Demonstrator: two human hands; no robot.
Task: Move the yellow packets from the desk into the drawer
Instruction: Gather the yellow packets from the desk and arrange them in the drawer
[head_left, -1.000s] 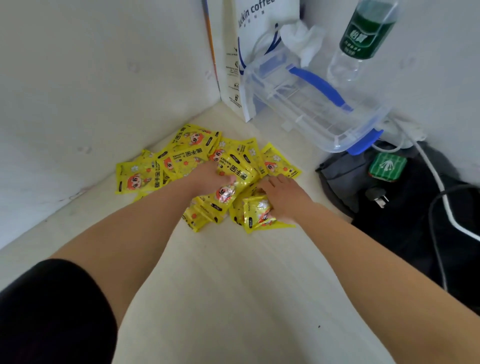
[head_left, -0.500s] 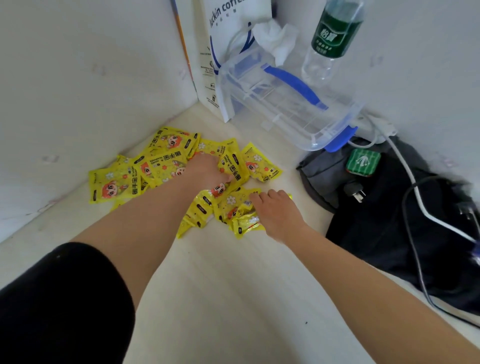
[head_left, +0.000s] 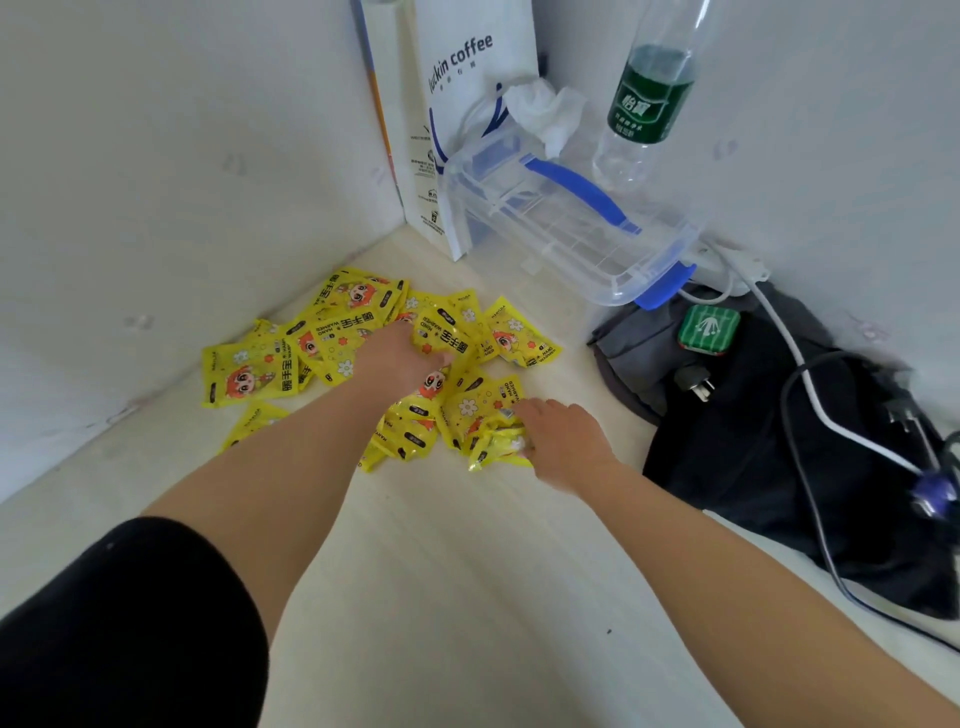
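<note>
Many yellow packets (head_left: 249, 371), glossy, cartoon face and black lettering, heaped on desk (head_left: 467, 571) by wall (head_left: 156, 182); right hand (head_left: 563, 439) grips crumpled ones, left hand (head_left: 397, 358) buried among them, grip unclear

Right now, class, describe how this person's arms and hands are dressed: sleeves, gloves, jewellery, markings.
The left hand and right hand are bare: no gloves, rings or watch show. A black sleeve covers the left upper arm; its forearm is uncovered. No sleeve shows on the right arm.
</note>
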